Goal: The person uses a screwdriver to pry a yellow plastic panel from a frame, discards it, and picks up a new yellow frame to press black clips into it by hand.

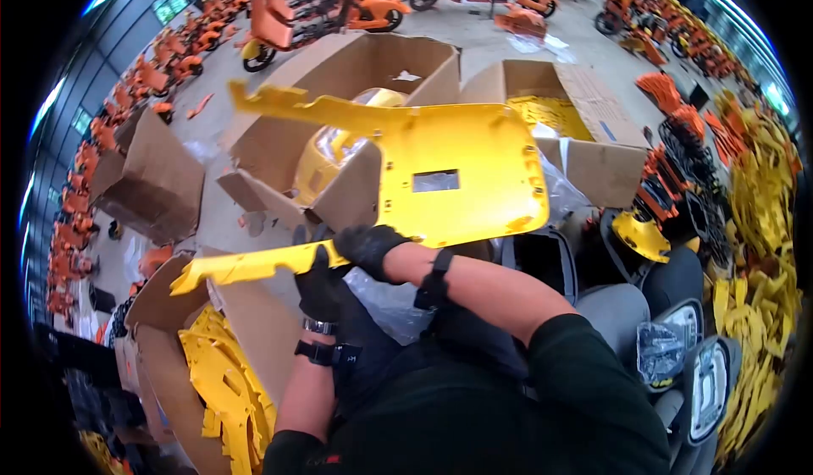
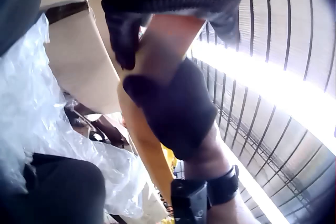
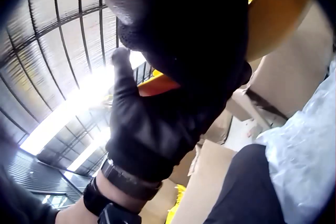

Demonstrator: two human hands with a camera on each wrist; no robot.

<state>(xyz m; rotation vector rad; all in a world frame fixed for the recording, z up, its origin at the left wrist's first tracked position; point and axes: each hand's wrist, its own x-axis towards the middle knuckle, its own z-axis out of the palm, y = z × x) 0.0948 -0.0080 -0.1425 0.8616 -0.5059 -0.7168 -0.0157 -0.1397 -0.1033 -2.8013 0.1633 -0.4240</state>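
Observation:
A large yellow plastic panel (image 1: 461, 174) with a rectangular cutout and two long notched arms hangs in front of the person, over the boxes. Both hands wear black gloves. The left hand (image 1: 320, 293) grips the panel's lower arm, fingers wrapped over its edge. Close beside it, the right hand (image 1: 370, 251) holds the same arm near where it joins the broad plate. In the left wrist view, the right hand (image 2: 178, 108) has its thumb along the panel's edge. The right wrist view shows the left hand (image 3: 152, 129) under the panel, partly hidden by the nearer hand.
An open cardboard box (image 1: 161, 339) at lower left holds several yellow panels (image 1: 224, 382). Behind the held panel stands another box (image 1: 339, 64) with yellow parts. A third box (image 1: 605, 166) is at right. Clear plastic wrap (image 1: 381, 301) lies by the legs; grey seats (image 1: 605, 314) crowd the right.

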